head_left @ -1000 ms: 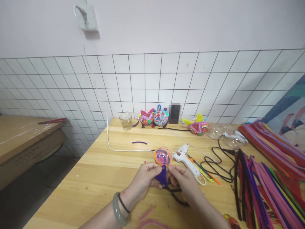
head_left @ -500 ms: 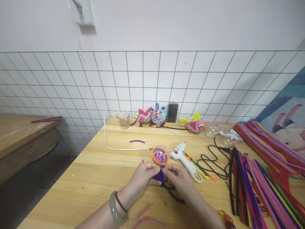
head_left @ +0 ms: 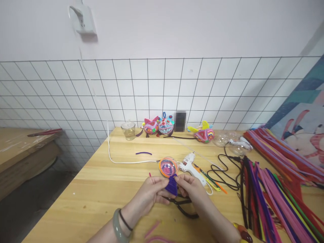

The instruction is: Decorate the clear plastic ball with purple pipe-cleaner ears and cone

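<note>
My left hand point(head_left: 151, 191) pinches a purple fuzzy fan-shaped piece point(head_left: 171, 187), seemingly made of pipe cleaners, by its left side. On the other side, the thumb and fingers of my right hand point(head_left: 190, 187) grip its upper right edge. Just beyond the fingertips lies a clear round dome point(head_left: 168, 166) with an orange rim and pink and purple swirls inside. A white glue gun point(head_left: 192, 168) rests to the right of the dome. Black pipe cleaners point(head_left: 186, 212) lie partly hidden beneath my hands, and pink pieces point(head_left: 152, 229) lie nearer to me.
Along the back stand a glass cup point(head_left: 128, 131) and several colourful fuzzy ornaments point(head_left: 165, 126). Bundles of pipe cleaners point(head_left: 273, 195) cover the right side. A black cord point(head_left: 224, 170) loops near clear plastic shells point(head_left: 239, 148). A purple strip point(head_left: 143, 153) lies on the wooden table point(head_left: 101, 189).
The purple piece has turned in my hands and shows more of its fan shape below the dome. My right fingers have shifted along its upper edge. The camera view has moved slightly.
</note>
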The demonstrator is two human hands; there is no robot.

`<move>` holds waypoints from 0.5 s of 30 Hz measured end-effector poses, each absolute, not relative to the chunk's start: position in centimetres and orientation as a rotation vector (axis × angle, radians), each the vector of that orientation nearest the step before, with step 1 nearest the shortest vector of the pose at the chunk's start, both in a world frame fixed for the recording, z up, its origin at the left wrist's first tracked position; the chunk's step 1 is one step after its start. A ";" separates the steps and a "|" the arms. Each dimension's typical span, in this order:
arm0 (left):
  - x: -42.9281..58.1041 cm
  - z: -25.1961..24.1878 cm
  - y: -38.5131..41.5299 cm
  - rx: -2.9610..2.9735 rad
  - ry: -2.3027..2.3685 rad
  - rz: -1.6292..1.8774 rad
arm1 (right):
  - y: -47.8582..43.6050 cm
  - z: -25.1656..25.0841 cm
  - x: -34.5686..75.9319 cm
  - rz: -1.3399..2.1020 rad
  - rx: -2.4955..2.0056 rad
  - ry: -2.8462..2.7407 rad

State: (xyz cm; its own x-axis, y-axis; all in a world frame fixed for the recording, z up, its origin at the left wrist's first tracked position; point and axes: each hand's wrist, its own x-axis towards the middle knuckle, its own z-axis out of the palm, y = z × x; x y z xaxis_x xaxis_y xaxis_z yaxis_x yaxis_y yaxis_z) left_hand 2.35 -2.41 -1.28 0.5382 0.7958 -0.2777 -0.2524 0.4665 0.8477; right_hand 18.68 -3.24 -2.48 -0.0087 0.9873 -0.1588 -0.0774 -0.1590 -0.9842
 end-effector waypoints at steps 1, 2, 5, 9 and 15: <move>2.3 -1.3 -2.4 0.861 0.745 0.729 | -3.2 -2.4 18.7 1.360 -1.263 -1.076; 2.3 -1.3 -2.3 0.870 0.748 0.744 | -3.2 -2.4 18.7 1.356 -1.262 -1.079; 2.4 -1.4 -2.3 0.874 0.798 0.812 | -3.2 -2.4 18.7 1.345 -1.260 -1.085; 2.6 -1.3 -2.3 0.883 0.855 0.861 | -3.2 -2.4 18.6 1.338 -1.261 -1.091; 2.6 -1.1 -2.3 0.948 0.875 0.840 | -3.4 -2.1 18.3 1.351 -1.250 -1.109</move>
